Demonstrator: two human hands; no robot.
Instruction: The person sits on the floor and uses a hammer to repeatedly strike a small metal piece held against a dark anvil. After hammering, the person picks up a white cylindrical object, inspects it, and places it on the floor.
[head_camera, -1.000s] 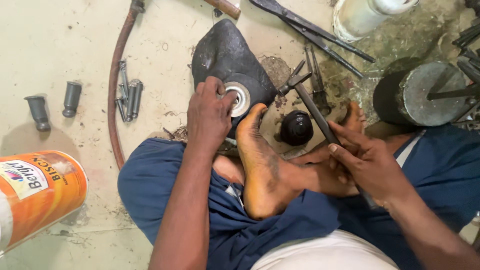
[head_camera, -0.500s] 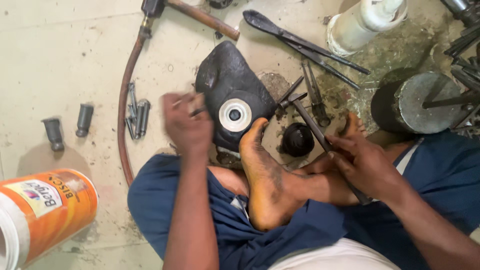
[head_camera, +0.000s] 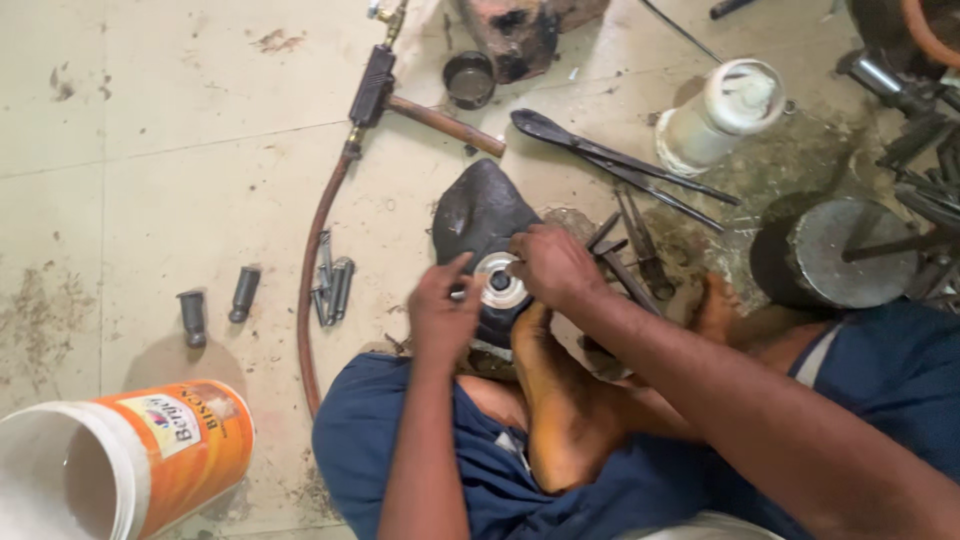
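Both hands on the silver disc (head_camera: 500, 283) seated in the black housing (head_camera: 478, 222) on the floor, frame centre: left hand (head_camera: 443, 312) pinches its 9 o'clock edge, right hand (head_camera: 553, 266) grips its 3 o'clock edge. Bare foot (head_camera: 565, 410) braces the housing at 6 o'clock; hose (head_camera: 312, 270) and bolts (head_camera: 333, 288) lie at 9 o'clock, orange bucket (head_camera: 150, 455) at 8.

Both hands, left hand (head_camera: 440, 312) and right hand (head_camera: 553, 266), are gripping a silver ring (head_camera: 497, 281) sitting on a dark housing (head_camera: 478, 215).
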